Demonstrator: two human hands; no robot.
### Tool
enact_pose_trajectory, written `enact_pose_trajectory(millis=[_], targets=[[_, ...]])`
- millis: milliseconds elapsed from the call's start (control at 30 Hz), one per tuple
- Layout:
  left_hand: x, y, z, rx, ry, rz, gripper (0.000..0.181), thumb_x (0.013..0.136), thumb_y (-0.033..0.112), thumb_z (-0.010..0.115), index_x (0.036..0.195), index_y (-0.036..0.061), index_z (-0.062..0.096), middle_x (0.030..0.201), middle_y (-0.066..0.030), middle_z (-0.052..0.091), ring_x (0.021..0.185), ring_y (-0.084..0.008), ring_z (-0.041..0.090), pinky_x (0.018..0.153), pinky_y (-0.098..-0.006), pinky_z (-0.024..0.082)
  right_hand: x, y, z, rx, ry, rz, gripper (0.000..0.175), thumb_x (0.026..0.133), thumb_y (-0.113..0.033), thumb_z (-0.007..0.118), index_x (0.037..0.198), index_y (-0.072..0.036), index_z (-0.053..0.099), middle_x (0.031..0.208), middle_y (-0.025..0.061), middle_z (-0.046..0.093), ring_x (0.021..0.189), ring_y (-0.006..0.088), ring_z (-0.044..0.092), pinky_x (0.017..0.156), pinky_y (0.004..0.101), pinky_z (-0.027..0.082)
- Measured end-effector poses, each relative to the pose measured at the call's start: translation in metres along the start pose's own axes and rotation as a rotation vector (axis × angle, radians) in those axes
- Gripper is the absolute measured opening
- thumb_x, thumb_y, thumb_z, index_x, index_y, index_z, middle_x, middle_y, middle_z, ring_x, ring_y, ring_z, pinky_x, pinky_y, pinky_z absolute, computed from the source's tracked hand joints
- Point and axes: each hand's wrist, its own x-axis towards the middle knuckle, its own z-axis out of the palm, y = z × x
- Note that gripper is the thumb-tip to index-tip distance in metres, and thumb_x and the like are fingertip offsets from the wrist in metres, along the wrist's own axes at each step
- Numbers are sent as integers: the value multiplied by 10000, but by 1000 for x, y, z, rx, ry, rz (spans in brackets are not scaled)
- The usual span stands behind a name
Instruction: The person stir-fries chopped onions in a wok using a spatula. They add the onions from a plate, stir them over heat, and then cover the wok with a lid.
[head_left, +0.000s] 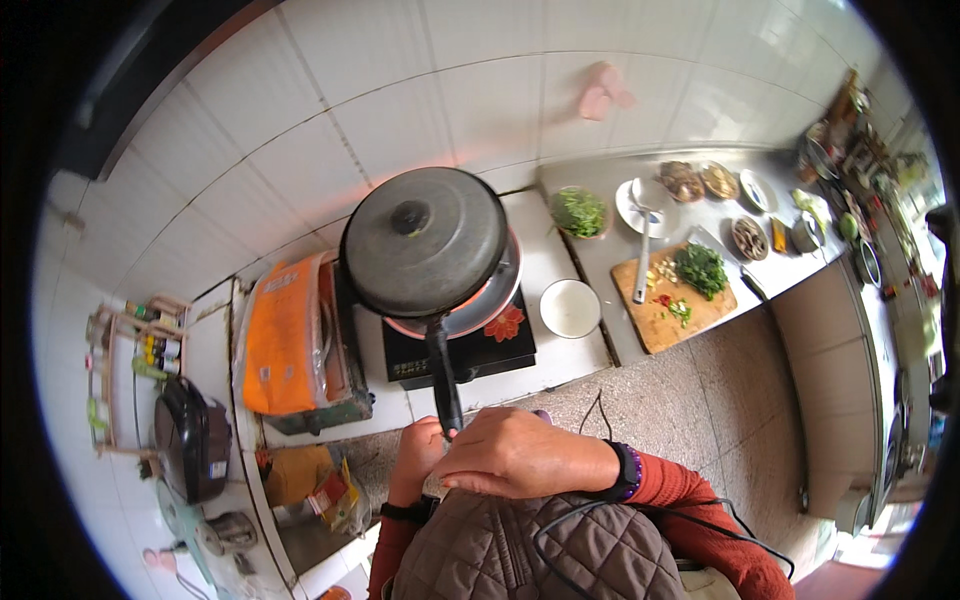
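A pan with a dark domed lid (427, 236) and a black knob sits on a black electric cooker (461, 349), which has a red flower on its front. Orange-red light shows under the pan's edge. Its black handle (444, 379) points towards me. My left hand (418, 454) is curled beside the end of that handle, wearing a black wristband. Across my front lies my right hand (517, 454), back up and fingers bent down, close to the handle tip. Its palm is hidden, so whether either hand grips the handle is unclear.
Right of the cooker are a white bowl (570, 309), a bowl of green leaves (579, 212) and a cutting board (626, 300) with chopped greens. A ladle (642, 255) and a knife (752, 283) lie there. An orange bag (285, 341) stands left. A thin cable (592, 506) crosses my jacket.
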Motion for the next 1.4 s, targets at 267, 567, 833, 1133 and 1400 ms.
enact_pose_trajectory(millis=[267,567,833,1133,1400], targets=[[-8,-2,1,261,-72,-116,114,857,106,569,899,11,617,826,-199,629,790,-389,619,694,-459,481,6,3,0,-56,-59,46,159,896,-208,705,980,-72,711,866,75,700,797,302,664,730,397,508],[-17,-25,-3,259,-194,-117,289,896,173,549,1127,71,692,993,-206,693,939,-376,661,804,-440,527,13,10,9,-40,-96,49,150,889,-194,710,976,-71,711,874,64,706,788,301,663,729,396,516],[-22,-47,0,285,-129,-137,329,895,213,554,1175,85,671,1029,-203,701,952,-376,673,823,-454,534,11,17,-4,-102,-18,133,123,888,-173,701,972,-85,711,877,71,711,785,295,668,719,389,515],[-10,-30,-4,309,-223,-299,373,887,215,554,1234,99,626,1066,-183,700,936,-365,682,806,-451,536,-52,71,-70,-164,530,506,257,910,-62,673,1166,-44,673,1109,103,687,967,212,676,810,324,549],[-3,-39,-8,256,-91,-293,345,871,104,585,1212,84,631,989,-148,714,846,-280,700,752,-374,541,-173,189,-122,300,1236,863,535,991,-311,585,1447,-63,453,1249,30,569,1097,138,539,917,334,451]])
